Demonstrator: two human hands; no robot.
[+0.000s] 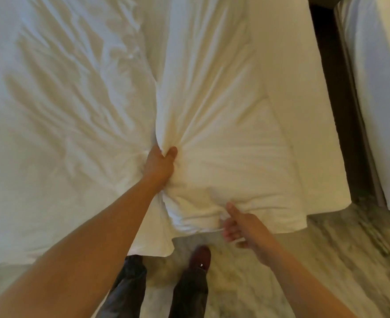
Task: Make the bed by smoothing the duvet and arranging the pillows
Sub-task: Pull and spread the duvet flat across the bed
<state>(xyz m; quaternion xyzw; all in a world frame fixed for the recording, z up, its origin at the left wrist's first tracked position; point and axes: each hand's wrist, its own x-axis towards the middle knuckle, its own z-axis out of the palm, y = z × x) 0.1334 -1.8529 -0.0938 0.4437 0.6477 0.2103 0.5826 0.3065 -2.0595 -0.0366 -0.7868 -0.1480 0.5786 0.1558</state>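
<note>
A white duvet (58,106) lies creased across the bed and fills the left and middle of the head view. A thicker folded part of the duvet (223,125) runs along the right half of the bed. My left hand (159,165) is clenched on a bunch of that fabric near the bed's near edge, with creases fanning out from the grip. My right hand (242,226) pinches the duvet's lower edge at the near side, thumb on top. No pillows are in view.
The bare mattress sheet (304,111) shows along the bed's right side. A dark gap (336,92) separates it from a second white bed (382,88) at the far right. My legs and a dark red shoe (200,257) stand on marble-patterned floor (327,260).
</note>
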